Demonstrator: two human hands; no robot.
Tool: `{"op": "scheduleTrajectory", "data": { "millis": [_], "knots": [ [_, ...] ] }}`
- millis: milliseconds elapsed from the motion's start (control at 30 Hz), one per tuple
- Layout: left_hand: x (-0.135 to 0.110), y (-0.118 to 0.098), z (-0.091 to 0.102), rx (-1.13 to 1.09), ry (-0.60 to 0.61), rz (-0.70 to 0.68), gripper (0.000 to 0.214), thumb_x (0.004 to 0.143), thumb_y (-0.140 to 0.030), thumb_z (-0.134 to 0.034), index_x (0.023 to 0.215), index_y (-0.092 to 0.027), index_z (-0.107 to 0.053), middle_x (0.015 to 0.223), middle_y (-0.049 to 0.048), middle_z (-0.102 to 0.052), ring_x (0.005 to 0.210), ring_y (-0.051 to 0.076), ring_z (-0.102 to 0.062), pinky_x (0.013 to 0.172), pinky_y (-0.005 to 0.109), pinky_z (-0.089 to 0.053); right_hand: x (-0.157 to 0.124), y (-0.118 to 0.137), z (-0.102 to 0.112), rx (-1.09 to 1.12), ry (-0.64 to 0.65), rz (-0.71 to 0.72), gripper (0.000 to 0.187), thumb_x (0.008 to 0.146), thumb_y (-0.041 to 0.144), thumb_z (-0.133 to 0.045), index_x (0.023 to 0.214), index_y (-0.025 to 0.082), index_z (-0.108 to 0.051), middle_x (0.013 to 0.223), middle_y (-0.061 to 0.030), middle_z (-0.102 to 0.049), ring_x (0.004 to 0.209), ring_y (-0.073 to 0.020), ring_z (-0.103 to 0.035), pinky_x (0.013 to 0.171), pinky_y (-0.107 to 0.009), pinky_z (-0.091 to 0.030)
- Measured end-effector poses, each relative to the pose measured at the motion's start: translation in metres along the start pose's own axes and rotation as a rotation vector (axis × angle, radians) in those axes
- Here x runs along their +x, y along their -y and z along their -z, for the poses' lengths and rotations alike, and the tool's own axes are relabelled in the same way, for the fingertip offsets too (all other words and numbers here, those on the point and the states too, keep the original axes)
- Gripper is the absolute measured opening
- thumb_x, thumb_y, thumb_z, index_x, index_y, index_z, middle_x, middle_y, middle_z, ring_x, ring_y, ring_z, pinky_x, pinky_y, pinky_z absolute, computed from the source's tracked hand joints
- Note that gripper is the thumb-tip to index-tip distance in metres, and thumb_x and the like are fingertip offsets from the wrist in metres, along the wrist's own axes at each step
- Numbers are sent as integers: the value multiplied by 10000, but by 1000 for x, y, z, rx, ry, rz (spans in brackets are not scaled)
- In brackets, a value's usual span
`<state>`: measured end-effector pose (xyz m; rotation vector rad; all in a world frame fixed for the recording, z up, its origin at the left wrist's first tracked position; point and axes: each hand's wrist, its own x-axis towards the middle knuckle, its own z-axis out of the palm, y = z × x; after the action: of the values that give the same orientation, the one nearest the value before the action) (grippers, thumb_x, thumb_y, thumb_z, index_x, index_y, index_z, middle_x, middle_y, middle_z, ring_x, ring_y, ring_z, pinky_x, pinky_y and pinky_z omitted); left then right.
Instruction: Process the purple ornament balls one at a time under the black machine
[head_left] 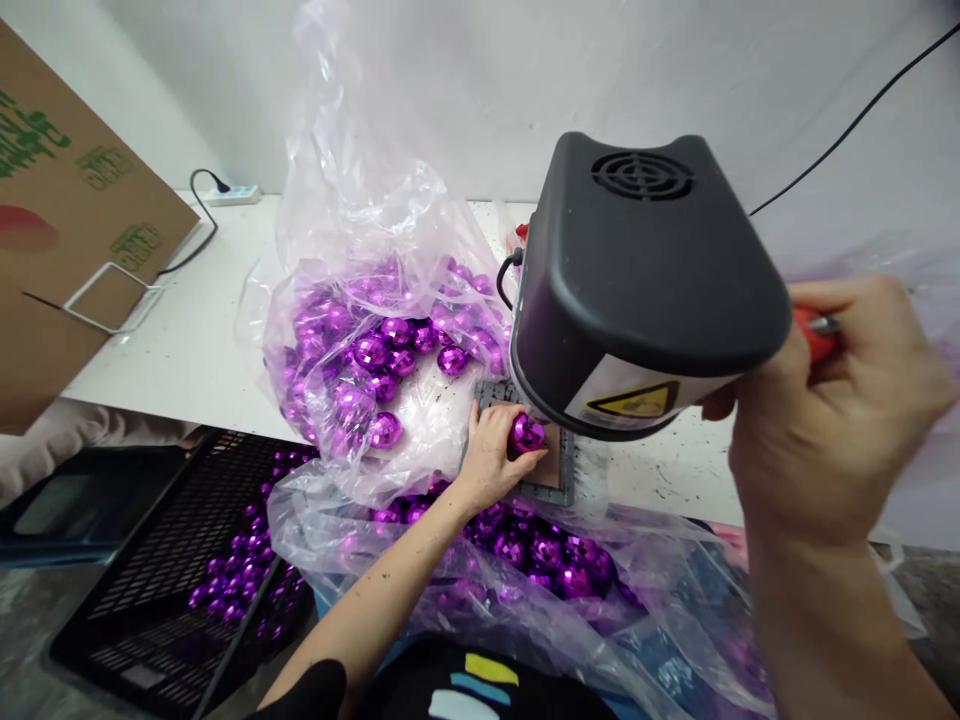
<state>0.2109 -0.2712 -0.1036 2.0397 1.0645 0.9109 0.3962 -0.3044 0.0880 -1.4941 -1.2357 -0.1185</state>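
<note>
A shiny purple faceted ball [528,432] is pinched between the thumb and fingers of my left hand [491,455], over the grey base plate [555,494] of a machine. Above and to the right looms the machine's black housing [660,270], with a round vent on top and a yellow warning label. My right hand [840,420] is wrapped round a red handle [816,335] at the housing's right side. The housing hides whatever part sits directly beneath it. Just left of my left hand, an open clear plastic bag [420,390] holds many similar purple balls.
A second clear bag of purple balls [544,555] lies along the near table edge, below my left forearm. A black crate [142,610] with smaller purple balls stands lower left. At left are a cardboard box [82,200] and a power strip [232,195] on the white table [202,330].
</note>
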Motion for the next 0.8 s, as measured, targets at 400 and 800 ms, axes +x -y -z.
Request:
{"op": "scheduleTrajectory", "data": {
  "millis": [400, 800],
  "knots": [
    [0, -5, 4, -217, 39, 111, 467, 793, -328, -753, 1231, -246, -614, 1203, 109, -666, 1209, 319, -568, 1110, 558, -390, -62, 0, 15, -94, 6, 137, 170, 806, 356, -658, 827, 188, -648, 611, 8, -590, 498, -106, -553, 439, -248, -404],
    [-1, -2, 1, -245, 26, 130, 491, 769, -363, -778, 1216, -253, -609, 1210, 103, -660, 1221, 319, -565, 1129, 570, -380, -100, -31, 15, -210, 103, 218, 63, 815, 286, -631, 808, 224, -622, 708, -2, -614, 656, -133, -586, 537, -275, -474]
  ]
}}
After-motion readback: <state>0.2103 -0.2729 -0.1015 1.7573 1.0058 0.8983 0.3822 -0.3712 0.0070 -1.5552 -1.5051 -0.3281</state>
